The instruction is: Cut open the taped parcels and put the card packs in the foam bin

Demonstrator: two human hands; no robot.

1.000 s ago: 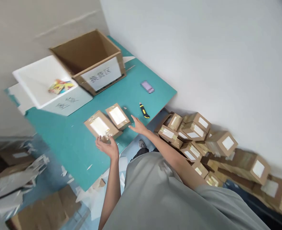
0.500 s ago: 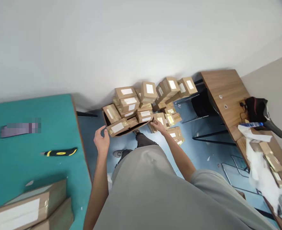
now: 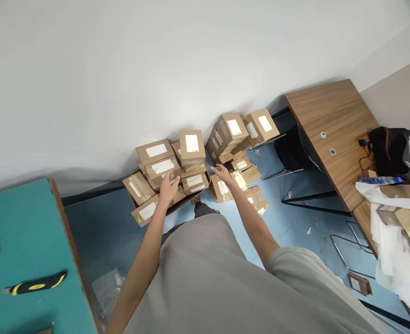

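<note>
Many small brown cardboard boxes with white labels are piled in and behind a large open carton on the floor by the wall. My left hand is over the carton's front part, fingers apart and holding nothing. Close to it lies a labelled box at the carton's front left. Just past the carton's right end is my right hand, its fingers stretched out to the left and nothing in them. Under it stand further boxes with yellowish tape.
A teal-topped table at left bears a black and yellow utility knife. Taller box stacks stand along the wall. To the right are a black chair and a wooden table. A clear plastic bag lies on the floor.
My left hand has moved right, from beside the carton's left end to above its front boxes. My right hand has come off the carton's right edge. The view has shifted.
</note>
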